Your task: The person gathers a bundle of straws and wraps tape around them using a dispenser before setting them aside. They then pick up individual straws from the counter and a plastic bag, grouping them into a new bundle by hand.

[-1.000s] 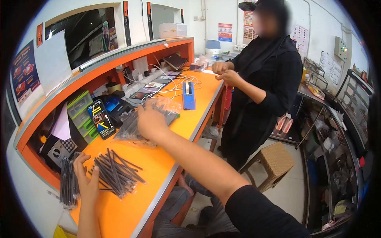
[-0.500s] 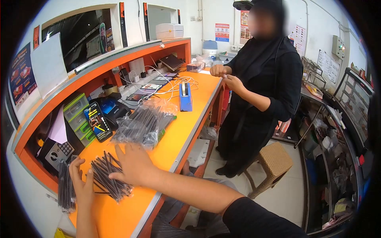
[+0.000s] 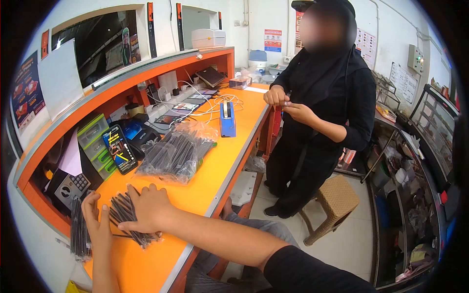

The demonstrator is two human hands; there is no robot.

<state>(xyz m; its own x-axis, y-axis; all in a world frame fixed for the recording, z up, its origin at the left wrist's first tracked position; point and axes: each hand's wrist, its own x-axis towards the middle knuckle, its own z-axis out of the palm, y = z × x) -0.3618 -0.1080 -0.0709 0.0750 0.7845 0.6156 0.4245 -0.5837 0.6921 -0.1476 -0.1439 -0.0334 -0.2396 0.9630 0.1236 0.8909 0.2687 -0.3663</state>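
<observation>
A loose pile of dark, plastic-wrapped straws [image 3: 119, 206] lies on the orange counter in front of me. Over its right side rests my right hand [image 3: 149, 211], fingers spread and thumb out across the straws. My left hand [image 3: 99, 222] stands upright at the pile's left edge, with thumb and fingers apart and nothing visible held. Left of it lies a second bundle of similar straws [image 3: 78, 229], lined up side by side and partly hidden by that hand. Behind the pile sits a clear plastic bag [image 3: 173, 154] full of more straws.
A phone [image 3: 119, 149] leans against green drawers [image 3: 100, 146]. Beyond the bag stands a blue tape dispenser [image 3: 227, 119] near white cables. Across the counter's right end, a person in black [image 3: 317, 97] holds both hands together. A woven stool [image 3: 337, 195] is on the floor.
My right hand has shifted left and slightly down over the pile, covering more of it. The other person's hands have moved a little lower and to the right.
</observation>
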